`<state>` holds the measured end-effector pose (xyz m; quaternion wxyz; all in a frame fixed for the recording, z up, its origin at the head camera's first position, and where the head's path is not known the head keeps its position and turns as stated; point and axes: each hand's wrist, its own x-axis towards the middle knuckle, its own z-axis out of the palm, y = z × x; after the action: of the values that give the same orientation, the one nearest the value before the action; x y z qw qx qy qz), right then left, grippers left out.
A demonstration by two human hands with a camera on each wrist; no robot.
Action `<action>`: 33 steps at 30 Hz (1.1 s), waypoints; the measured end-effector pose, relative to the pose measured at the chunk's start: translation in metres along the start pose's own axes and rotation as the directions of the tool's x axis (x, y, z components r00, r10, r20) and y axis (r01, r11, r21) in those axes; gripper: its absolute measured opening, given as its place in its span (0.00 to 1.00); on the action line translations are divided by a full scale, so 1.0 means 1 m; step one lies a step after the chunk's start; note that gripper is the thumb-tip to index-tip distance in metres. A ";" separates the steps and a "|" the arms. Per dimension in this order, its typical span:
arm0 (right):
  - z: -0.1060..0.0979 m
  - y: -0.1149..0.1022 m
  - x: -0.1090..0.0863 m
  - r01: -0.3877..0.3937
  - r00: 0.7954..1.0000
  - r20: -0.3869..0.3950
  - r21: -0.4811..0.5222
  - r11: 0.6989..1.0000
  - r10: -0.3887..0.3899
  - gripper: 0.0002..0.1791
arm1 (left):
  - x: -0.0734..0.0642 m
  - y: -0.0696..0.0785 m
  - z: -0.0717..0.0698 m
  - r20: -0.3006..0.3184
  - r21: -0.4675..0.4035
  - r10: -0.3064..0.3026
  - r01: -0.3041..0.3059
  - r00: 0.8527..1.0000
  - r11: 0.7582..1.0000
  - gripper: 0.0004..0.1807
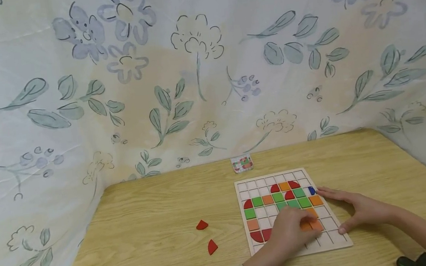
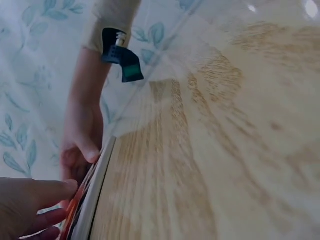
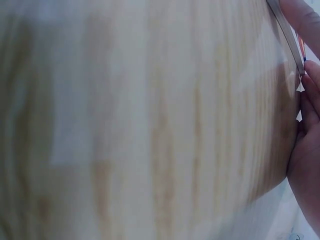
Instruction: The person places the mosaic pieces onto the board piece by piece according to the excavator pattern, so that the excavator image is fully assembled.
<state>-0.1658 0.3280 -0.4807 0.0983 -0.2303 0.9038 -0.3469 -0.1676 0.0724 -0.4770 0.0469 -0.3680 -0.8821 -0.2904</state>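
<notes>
A light wooden grid board [image 1: 254,184] lies on the table with coloured tiles in some of its cells: red rounded, green, orange and one blue piece [image 1: 311,190]. My left hand [image 1: 289,228] reaches over the board's lower part, thumb and forefinger curled about an orange square tile [image 1: 316,225]. The hand hides several cells. Along the board's right edge rests my right hand [image 1: 358,206], fingers straight and thumb spread apart, touching the rim. In the left wrist view, the fingers [image 2: 52,192] meet an orange surface on the board. The right wrist view shows my right fingers at the board's edge [image 3: 290,37].
Two red quarter-circle pieces, one upper [image 1: 202,225] and one lower [image 1: 212,247], lie left of the board. A small patterned card [image 1: 242,163] lies behind it. A floral cloth [image 1: 207,78] hangs around the wooden table [image 1: 156,224]. A dark strap device [image 1: 414,261] sits at my right wrist.
</notes>
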 end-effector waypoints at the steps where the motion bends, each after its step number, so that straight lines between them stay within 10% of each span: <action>1: 0.000 0.000 0.000 0.003 1.000 0.003 0.013 1.000 -0.003 0.49 | 0.000 0.000 0.000 -0.007 -0.001 0.005 -0.005 1.000 1.000 0.12; 11: -0.002 0.002 0.001 0.021 1.000 0.005 0.039 0.999 -0.021 0.50 | 0.003 0.001 0.001 0.005 0.058 0.003 -0.003 1.000 0.998 0.11; 18: -0.001 0.002 -0.001 0.004 1.000 -0.002 0.038 0.999 -0.004 0.50 | -0.002 -0.009 -0.015 0.026 -0.089 0.014 -0.011 1.000 0.996 0.13; 25: 0.000 0.002 0.001 -0.036 0.999 0.007 0.074 0.997 0.036 0.50 | -0.031 -0.054 -0.063 0.092 -0.310 -0.210 0.228 0.973 0.923 0.13; 33: -0.001 0.000 0.001 -0.034 0.999 0.020 0.100 0.994 0.032 0.50 | -0.078 -0.112 -0.116 -0.018 -0.157 -0.317 0.311 0.948 0.937 0.12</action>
<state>-0.1667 0.3285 -0.4803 0.1237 -0.2133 0.8881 -0.3880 -0.2016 -0.1025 -0.4574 -0.0093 -0.2186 -0.9035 -0.3684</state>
